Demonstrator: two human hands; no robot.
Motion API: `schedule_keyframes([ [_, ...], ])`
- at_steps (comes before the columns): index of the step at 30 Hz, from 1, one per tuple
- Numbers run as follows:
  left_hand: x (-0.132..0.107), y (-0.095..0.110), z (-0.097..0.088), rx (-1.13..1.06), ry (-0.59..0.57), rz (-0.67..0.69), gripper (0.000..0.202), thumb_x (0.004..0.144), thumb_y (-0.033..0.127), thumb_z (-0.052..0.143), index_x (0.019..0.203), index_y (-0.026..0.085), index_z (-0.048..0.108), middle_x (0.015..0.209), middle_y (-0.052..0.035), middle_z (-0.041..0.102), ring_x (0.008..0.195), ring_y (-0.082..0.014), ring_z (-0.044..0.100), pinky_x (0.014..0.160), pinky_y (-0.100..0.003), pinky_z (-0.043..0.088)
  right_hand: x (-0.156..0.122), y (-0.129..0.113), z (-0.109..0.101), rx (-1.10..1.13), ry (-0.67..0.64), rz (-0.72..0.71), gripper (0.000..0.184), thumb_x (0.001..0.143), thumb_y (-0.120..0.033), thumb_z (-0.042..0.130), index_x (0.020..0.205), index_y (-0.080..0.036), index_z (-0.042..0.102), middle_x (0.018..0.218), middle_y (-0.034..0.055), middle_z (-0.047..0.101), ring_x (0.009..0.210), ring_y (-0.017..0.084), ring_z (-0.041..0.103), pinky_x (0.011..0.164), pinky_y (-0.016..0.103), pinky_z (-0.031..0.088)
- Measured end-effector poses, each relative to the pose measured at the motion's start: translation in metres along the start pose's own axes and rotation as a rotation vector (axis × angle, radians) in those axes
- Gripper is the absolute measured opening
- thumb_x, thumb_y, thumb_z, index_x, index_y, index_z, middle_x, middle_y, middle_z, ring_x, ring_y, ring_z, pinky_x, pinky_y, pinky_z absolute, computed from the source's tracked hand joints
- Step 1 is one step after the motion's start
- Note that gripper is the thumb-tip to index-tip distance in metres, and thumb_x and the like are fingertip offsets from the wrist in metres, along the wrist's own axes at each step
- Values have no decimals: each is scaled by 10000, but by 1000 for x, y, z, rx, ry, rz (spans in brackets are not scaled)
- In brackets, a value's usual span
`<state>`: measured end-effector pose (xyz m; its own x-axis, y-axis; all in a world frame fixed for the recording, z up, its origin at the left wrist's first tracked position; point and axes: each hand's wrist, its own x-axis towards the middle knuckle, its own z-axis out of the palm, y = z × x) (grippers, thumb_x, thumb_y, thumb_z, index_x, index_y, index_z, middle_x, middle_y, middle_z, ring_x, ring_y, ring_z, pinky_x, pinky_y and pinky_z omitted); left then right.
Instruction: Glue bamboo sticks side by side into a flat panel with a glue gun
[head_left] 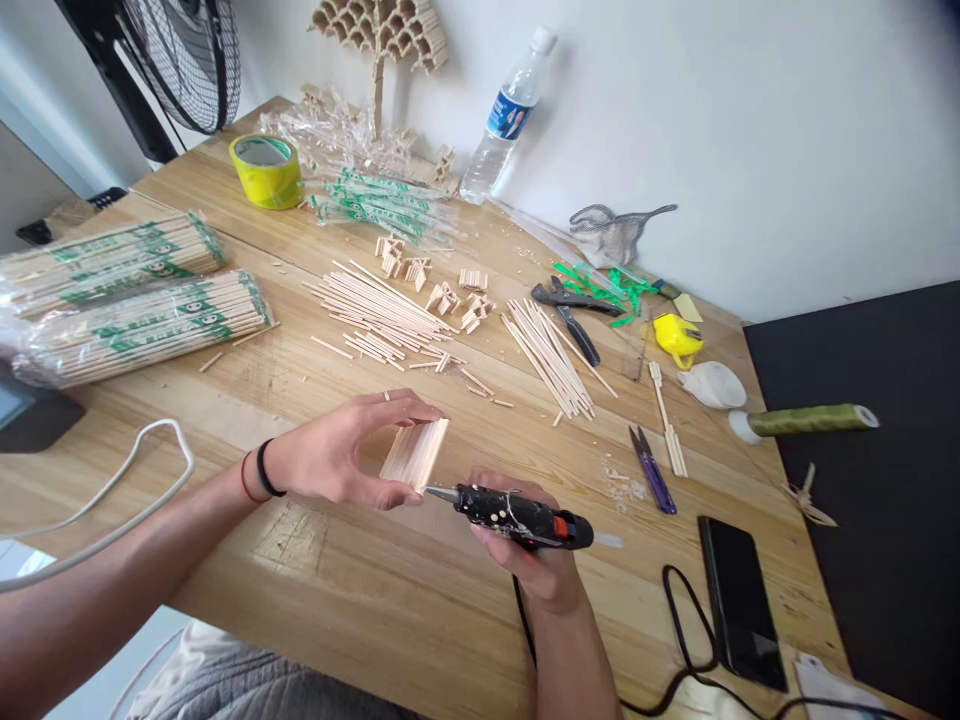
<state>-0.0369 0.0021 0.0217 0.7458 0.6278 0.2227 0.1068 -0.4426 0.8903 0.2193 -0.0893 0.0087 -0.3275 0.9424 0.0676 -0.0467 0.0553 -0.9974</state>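
Okay, left hand (330, 455), thumb and fingers spread, grips a small pale-wood stick panel (415, 452) by opposite edges over the light wooden table (360, 600); right hand (541, 570) curls round a black glue gun (499, 512). Nozzle (444, 494) sits right beside that thumb, so one slip could burn it.

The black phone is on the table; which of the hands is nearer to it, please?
Right: the right hand, around the glue gun, is left of the phone; the left hand, holding sticks, is farther left.
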Motion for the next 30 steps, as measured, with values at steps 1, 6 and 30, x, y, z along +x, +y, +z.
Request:
schedule_keyframes([
  [1, 0, 0, 0, 2, -1, -1, 622, 814, 387, 840, 1355, 196, 598, 1302, -151, 691, 1148, -314, 677, 987, -485, 554, 0, 0, 0, 3, 1, -8, 261, 921, -264, 662, 696, -225, 536, 680, -8, 478, 645, 173, 439, 621, 335, 325],
  [6, 0, 1, 0, 10, -4, -2, 624, 814, 386, 840, 1352, 188, 594, 1300, -153, 690, 1150, -320, 676, 993, -494, 547, 1, 0, 0, -12, 11, -7, 274, 920, -289, 664, 684, -227, 539, 676, -2, 487, 644, 176, 442, 615, 328, 341],
  [30, 0, 1, 1, 13, -18, 7, 618, 813, 375, 833, 1348, 194, 583, 1308, -151, 686, 1156, -316, 672, 987, -488, 545, -13, 13, -5, -105, 239, 41, 232, 798, -364, 828, 669, -264, 663, 627, 5, 630, 599, 219, 607, 651, 359, 540],
])
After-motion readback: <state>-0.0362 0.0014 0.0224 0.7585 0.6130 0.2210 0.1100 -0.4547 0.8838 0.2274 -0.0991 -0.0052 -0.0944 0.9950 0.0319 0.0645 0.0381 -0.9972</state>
